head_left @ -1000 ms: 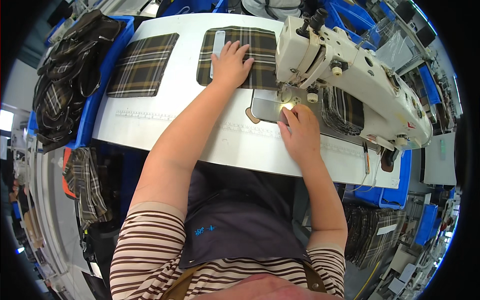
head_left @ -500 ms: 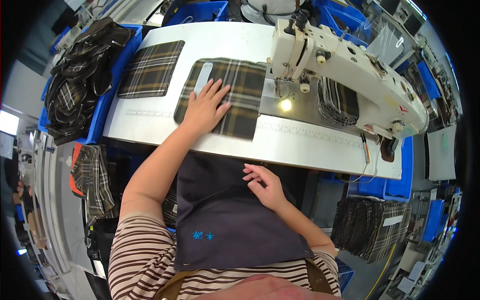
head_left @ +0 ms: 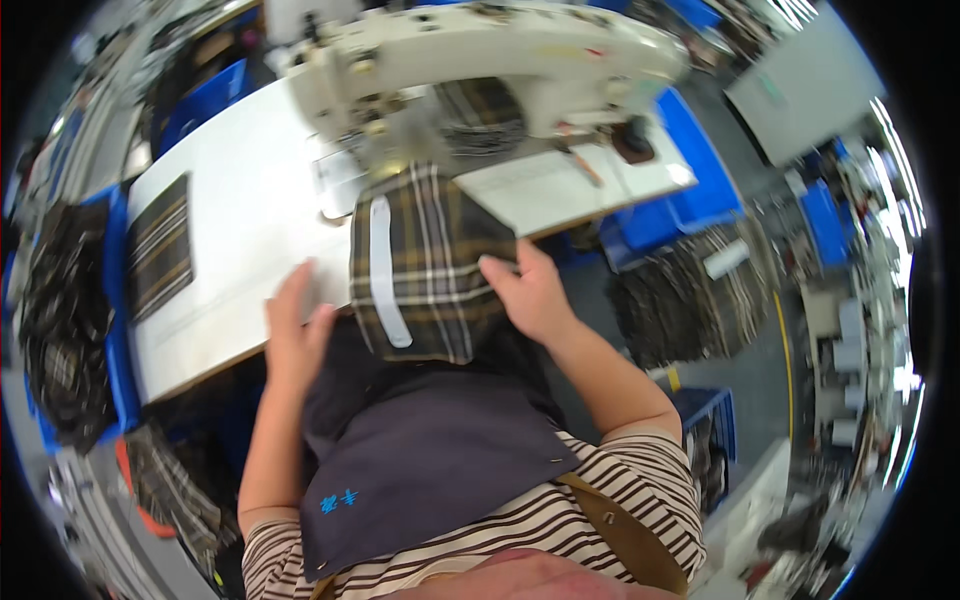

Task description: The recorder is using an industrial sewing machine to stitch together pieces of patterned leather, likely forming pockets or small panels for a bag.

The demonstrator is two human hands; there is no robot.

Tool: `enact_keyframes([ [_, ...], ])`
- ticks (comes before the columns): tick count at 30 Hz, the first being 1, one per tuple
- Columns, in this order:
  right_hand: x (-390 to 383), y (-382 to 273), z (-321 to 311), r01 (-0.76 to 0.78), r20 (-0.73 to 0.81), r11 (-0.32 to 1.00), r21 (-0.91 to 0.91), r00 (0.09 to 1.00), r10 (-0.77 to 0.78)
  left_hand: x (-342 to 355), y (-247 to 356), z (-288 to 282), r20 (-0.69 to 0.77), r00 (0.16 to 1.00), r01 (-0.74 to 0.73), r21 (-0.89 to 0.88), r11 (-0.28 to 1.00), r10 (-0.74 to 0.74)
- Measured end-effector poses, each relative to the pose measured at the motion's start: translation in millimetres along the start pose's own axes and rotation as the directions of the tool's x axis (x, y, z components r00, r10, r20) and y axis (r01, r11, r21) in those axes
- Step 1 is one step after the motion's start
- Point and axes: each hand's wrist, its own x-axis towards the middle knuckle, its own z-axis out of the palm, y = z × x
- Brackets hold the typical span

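A plaid fabric panel (head_left: 440,235) in dark brown, tan and white hangs partly over the front edge of the white table (head_left: 245,210). Down its left part runs a pale, straight strip (head_left: 383,270). My right hand (head_left: 538,295) pinches the panel's right edge between thumb and fingers. Left of the panel, at the table's front edge, my left hand (head_left: 293,330) is open, thumb and fingers apart, holding nothing. Behind the panel stands a white sewing machine (head_left: 490,48), its needle area blurred. Under the machine's arm sits a stack of plaid pieces (head_left: 482,118).
Another plaid panel (head_left: 162,245) lies at the table's left end. Beside it, a blue bin (head_left: 122,310) holds dark plaid pieces. An orange-handled tool (head_left: 584,165) lies right of the machine. Blue bins (head_left: 710,175) and a thick plaid stack (head_left: 680,290) stand to the right.
My view has turned rightward. The panel has come off the tabletop toward me, and my right hand has taken its edge. My left hand has let go of it and drawn back.
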Motion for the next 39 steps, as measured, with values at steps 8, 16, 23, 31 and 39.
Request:
enact_keyframes([
  [8,-54.8,-85.2,-232.8,0.247,-0.807,0.969,0.000,0.572,-0.146,41.0,-53.9,7.8,-0.003,0.997,-0.079,0.166,0.983,0.081],
  [16,-155.1,16.0,-433.8,-0.092,-0.958,0.995,0.022,0.283,0.047,44.8,-41.1,8.7,0.038,0.996,-0.084,0.294,0.952,0.076],
  [23,-238.0,4.9,-521.9,-0.741,-0.941,0.581,-0.338,0.251,-0.228,71.6,-52.5,9.7,0.035,0.997,-0.065,-0.062,0.996,0.067],
  [31,-81.4,-0.2,-390.8,-0.624,-0.464,-0.016,-0.781,0.598,-0.654,52.5,-163.4,-89.9,-0.235,0.972,0.077,0.215,0.973,-0.025],
  [39,66.2,-8.3,-111.1,0.337,0.139,0.223,-0.915,0.780,-0.610,83.0,-189.9,-158.2,-0.260,0.964,0.208,0.583,0.786,-0.063],
])
